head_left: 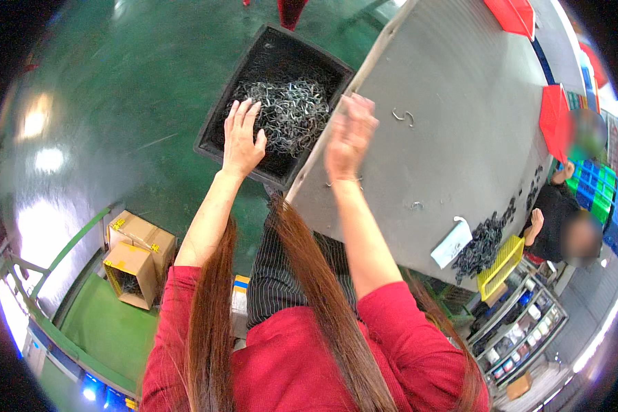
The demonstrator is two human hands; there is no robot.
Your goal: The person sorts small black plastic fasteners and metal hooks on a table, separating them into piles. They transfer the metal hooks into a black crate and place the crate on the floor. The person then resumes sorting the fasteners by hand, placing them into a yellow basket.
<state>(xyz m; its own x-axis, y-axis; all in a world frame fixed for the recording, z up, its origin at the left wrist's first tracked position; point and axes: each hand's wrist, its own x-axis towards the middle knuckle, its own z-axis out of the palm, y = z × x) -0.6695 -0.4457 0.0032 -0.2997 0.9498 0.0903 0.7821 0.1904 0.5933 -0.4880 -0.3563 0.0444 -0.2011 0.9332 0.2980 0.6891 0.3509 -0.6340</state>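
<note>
A black bin (209, 130) beside the table's left edge holds a tangled heap of bent silvery metal hooks (292, 113). My left hand (242, 139) is over the near left part of the bin, open, its fingers spread at the edge of the heap. Across the bin's right side, at the table edge, my right hand (350, 137) is blurred by motion; its fingers look stretched out, and I see nothing held in them. A pair of loose curved hooks (404, 117) lies on the grey table (460, 89), right of that hand. Small metal bits lie near my right wrist.
Toward the right are a pile of dark small parts (484, 244), a white packet (452, 242) and a yellow basket (501, 266). Red bins (553, 123) line the far side, where another person (559, 223) sits. Cardboard boxes (130, 275) stand at lower left.
</note>
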